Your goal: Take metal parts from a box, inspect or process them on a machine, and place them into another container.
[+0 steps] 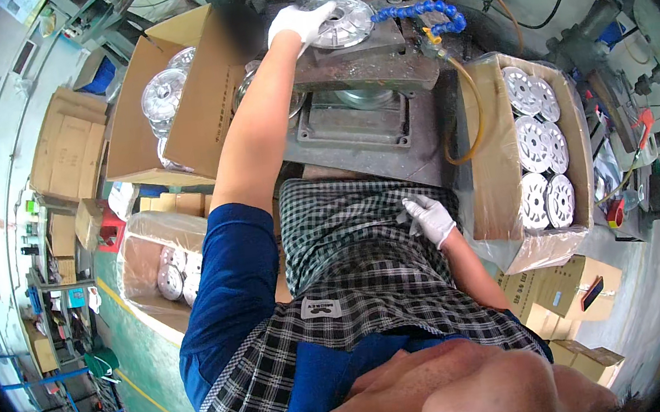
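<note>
My left hand (300,25), in a white glove, reaches out to a round silver cast-metal disc (347,23) at the far middle. Its fingers grip the disc's left edge, with one finger lying over the top. Under the disc is a dark metal block on a machine table (372,73). A blue segmented coolant hose (421,8) curves in to the disc's right side. Low in front of the checked apron (347,212), my right hand (430,220), also gloved in white, has its fingers curled. Something small and greyish shows at its fingertips, too unclear to name.
An open carton (209,110) with silver discs stands left of the machine; another plastic-lined carton (490,147) of stacked discs stands right. Farther down left is a third lined carton (137,260). A yellow hose (474,100) loops beside the machine. Shelving (69,276) lines the left.
</note>
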A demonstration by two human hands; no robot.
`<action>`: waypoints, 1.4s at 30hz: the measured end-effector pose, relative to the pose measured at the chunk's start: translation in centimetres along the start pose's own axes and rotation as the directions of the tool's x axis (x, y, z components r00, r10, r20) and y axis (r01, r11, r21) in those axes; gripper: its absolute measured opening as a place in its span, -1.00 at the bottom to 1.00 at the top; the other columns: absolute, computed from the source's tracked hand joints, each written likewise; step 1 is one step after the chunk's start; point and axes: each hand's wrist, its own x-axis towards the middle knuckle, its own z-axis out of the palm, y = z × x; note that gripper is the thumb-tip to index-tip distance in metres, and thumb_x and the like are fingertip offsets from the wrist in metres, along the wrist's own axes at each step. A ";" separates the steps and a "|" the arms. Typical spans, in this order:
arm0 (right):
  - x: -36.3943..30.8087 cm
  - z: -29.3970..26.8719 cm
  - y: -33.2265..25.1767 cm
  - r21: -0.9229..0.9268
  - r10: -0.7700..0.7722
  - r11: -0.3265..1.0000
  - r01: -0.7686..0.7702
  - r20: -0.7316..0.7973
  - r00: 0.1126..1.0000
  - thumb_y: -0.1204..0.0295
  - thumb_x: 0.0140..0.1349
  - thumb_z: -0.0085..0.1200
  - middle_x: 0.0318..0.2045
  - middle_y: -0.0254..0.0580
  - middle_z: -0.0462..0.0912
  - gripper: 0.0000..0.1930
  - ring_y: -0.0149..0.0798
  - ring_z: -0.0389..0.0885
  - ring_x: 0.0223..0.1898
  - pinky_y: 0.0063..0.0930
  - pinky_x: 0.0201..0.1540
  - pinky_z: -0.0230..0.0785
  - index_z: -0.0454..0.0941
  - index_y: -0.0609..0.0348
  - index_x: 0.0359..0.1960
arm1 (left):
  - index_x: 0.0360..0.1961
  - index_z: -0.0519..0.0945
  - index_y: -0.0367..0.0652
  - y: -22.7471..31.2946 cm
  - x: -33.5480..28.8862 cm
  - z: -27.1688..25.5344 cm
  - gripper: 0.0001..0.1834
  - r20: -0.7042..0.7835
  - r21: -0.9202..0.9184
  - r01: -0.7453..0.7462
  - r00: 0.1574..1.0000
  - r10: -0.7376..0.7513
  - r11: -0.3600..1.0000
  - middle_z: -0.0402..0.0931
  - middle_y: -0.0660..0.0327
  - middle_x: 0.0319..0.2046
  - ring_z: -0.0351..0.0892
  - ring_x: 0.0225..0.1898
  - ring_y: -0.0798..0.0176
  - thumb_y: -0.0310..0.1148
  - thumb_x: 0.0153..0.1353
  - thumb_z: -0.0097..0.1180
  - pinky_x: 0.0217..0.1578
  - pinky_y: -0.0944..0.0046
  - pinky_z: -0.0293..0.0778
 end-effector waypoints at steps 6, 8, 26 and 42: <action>0.6 0.8 -1.5 -0.017 -0.046 0.999 0.046 -0.006 0.999 0.23 0.28 0.01 -0.42 -0.20 0.62 -0.64 -0.49 0.41 -0.65 -0.62 -0.58 0.32 0.44 0.28 -0.05 | -0.07 0.54 -0.36 -0.4 0.2 -0.6 -0.09 0.065 0.093 0.064 0.995 -0.071 0.994 0.48 -0.09 -0.02 0.48 0.03 0.01 0.35 -0.13 0.07 0.01 0.22 0.38; 0.7 1.1 -1.6 -0.016 -0.048 0.999 0.048 -0.011 0.999 0.23 0.28 0.01 -0.42 -0.20 0.62 -0.64 -0.49 0.41 -0.65 -0.62 -0.58 0.32 0.44 0.28 -0.05 | -0.07 0.53 -0.36 -0.4 -0.1 -0.9 -0.09 0.070 0.075 0.060 0.995 -0.065 0.995 0.48 -0.09 -0.03 0.49 0.03 0.02 0.36 -0.13 0.07 0.01 0.22 0.38; 4.2 1.8 5.9 -0.098 0.142 0.986 -0.135 0.063 0.988 0.12 0.33 -0.15 -0.47 -0.26 0.64 -0.65 -0.49 0.42 -0.71 -0.63 -0.68 0.20 0.51 0.12 -0.14 | -0.06 0.54 -0.35 0.3 -1.2 -1.5 -0.14 0.054 0.069 0.010 0.998 -0.014 0.998 0.50 -0.09 -0.05 0.50 0.01 0.00 0.31 -0.07 0.04 0.01 0.20 0.38; 6.1 -0.4 8.8 0.145 0.256 0.953 -0.267 0.091 0.963 0.09 0.37 -0.26 -0.40 -0.21 0.62 -0.59 -0.42 0.41 -0.64 -0.57 -0.61 0.26 0.49 0.13 -0.10 | 0.00 0.49 -0.37 -0.3 -1.3 -1.3 -0.11 0.027 0.065 0.013 1.000 -0.015 0.998 0.49 -0.10 -0.04 0.50 0.01 0.03 0.29 -0.09 0.08 0.03 0.23 0.36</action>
